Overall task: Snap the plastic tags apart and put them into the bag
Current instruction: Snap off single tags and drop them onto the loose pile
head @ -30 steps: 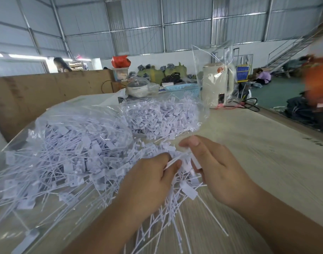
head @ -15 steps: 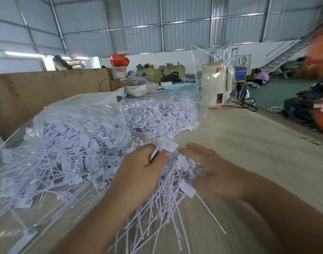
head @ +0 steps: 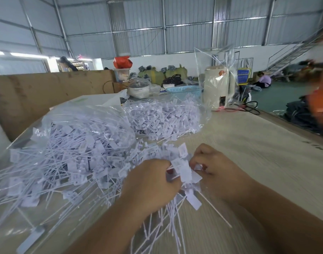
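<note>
Both hands meet over the near middle of the bench (head: pixel 248 153), working on a white cluster of plastic tags (head: pixel 182 171). The left hand (head: pixel 149 184) has its fingers curled round a bundle of the tags, whose thin tails fan out below its wrist toward the near edge. The right hand (head: pixel 217 173), just beside the left, pinches the flat label end of the cluster between thumb and bent fingers. One loose tag (head: pixel 193 200) lies under the gap between the two hands, its stem running out past the right wrist. Directly to the left of the left hand, and reaching away from it, lies a large clear bag (head: pixel 69 129), heaped with separated white tags; its mouth opens toward the hands, and tags spill from it onto the bench. Beyond both hands, farther up the bench, sits a second clear bag (head: pixel 166 118), also packed with tags. Beyond the right hand and well apart from it stands a cream electric kettle (head: pixel 217 88) wrapped in clear plastic, with a black cord (head: pixel 250 107) lying beside it. Past the second bag are a blue basket (head: pixel 184 88) and a white pot with a glass lid (head: pixel 138 88).
</note>
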Demonstrator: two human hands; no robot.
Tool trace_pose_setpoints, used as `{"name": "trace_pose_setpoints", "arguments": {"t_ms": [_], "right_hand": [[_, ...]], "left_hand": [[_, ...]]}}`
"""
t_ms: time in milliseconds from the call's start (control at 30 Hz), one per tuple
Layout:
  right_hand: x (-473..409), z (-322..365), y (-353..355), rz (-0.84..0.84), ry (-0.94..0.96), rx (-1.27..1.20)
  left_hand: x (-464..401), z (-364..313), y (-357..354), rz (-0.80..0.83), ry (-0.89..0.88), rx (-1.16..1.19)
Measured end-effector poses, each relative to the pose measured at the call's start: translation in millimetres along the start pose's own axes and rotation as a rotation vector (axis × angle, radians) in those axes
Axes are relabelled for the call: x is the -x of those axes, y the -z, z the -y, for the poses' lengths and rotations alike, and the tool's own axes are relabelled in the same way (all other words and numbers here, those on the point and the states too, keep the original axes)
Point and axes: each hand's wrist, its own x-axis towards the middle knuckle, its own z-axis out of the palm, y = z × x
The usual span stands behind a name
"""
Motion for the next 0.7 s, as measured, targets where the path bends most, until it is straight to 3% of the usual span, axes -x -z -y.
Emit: {"name": "trace_pose_setpoints", "arguments": {"t_ms": [367, 533, 700], "right_hand": [[-3, 15, 1, -0.188, -0.058, -0.237], [-3, 14, -2, -0.306, -0.177, -0.388], [-3, 11, -7, -0.295, -0.325, -0.542]], "left_hand": [[2, -12, 2, -0.016, -0.086, -0.098], [1, -14, 4, -0.093, -0.089, -0.141], [1, -11, 5, -0.184, -0.113, -0.101]]}}
